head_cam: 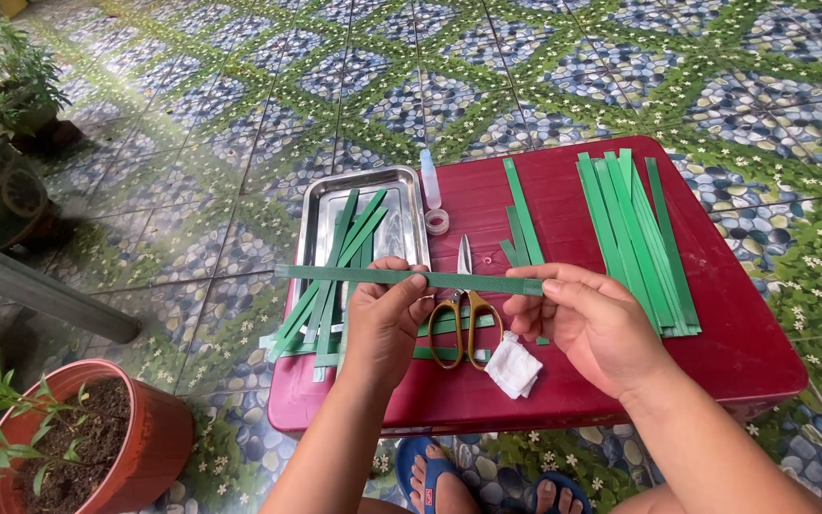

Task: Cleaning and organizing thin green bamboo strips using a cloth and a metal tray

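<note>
— What's over on the left?

— A terracotta pot (135, 447) with a thin green plant stands on the patterned tile floor (240, 143), just beside the low red table (753, 343). On the table's left end sits a steel tray (321, 195) with several green strips (340, 257) lying in it and spilling over its near edge.

— And the hands?

— The left hand (384, 319) is raised above the table, thumb and fingers pinched on a long green strip (401, 277) held level across the view. The strip's left end juts out over the tray.

— What lies under it?

— Scissors with yellow handles (465, 314), blades pointing away from the person, and a crumpled white cloth (513, 366) just beside them. Farther back there is a small clear bottle (429, 176) and a roll of tape (438, 221).

— The other hand?

— The right hand (587, 319) pinches the strip's right end between thumb and forefinger, the other fingers curled loosely. To its right a fan of green strips (639, 243) lies flat on the table. Below the table edge, toes in blue sandals (440, 481) show.
</note>
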